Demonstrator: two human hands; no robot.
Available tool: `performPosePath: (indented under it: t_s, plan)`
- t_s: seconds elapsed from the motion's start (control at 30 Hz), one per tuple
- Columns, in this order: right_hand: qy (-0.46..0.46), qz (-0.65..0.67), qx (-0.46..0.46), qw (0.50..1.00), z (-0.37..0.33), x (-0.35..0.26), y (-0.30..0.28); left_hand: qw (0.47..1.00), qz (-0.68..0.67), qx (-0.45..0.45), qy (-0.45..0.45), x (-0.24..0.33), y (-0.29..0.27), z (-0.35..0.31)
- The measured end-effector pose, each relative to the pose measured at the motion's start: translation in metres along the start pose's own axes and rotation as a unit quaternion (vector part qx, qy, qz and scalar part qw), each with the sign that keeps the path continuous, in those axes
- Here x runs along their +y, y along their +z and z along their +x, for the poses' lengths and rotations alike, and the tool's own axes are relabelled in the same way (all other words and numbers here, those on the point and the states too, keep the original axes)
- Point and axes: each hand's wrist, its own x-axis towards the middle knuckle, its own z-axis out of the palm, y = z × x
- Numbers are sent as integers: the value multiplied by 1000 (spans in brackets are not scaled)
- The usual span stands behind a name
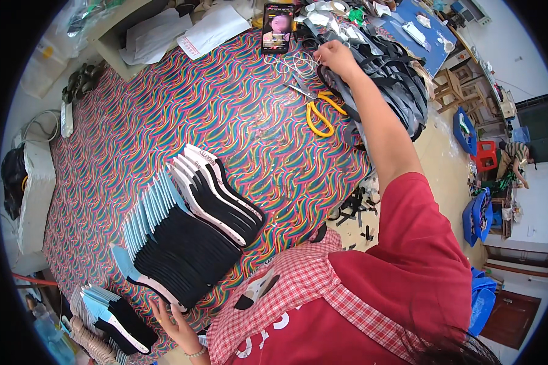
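My left hand [181,331], fingers apart, is at the near end of a long row of flat black pieces [186,255] with light blue and white tops. Its fingertips reach the last piece's white edge; whether they press on it I cannot tell. My right arm stretches to the far side of the table. There my right hand [336,58] is closed in a pinch beside a heap of black and grey straps [393,79]. What lies between those fingers is hidden. White cord [292,63] lies loosely beside this hand. Scissors with yellow handles [318,109] rest just nearer, blades partly apart.
A phone [278,29] with a lit screen stands at the back, by white papers [213,30]. A smaller bundle of similar black pieces [119,322] sits at the near left. Patterned cloth [237,103] covers the table. Another person [514,161] bends over at the far right.
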Motion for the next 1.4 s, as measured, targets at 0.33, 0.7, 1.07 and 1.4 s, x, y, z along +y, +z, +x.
performPosePath:
  t_s: [0.33,0.7,1.07,1.4]
  plan:
    - [-168,-131,-22,977,-5,-24,35,1000,-5,-4,-3,41,13,-1]
    - [-232,-520,-19,822,-27,-55,116,997,-75,-27,-13,43,13,-10]
    - [-406,99,-458,785,-330,-238,189,926,-367,-80,-36,88,-6,-10]
    - [-239,276,-566,739,-399,-249,188,967,-211,-132,-47,14,9,-28]
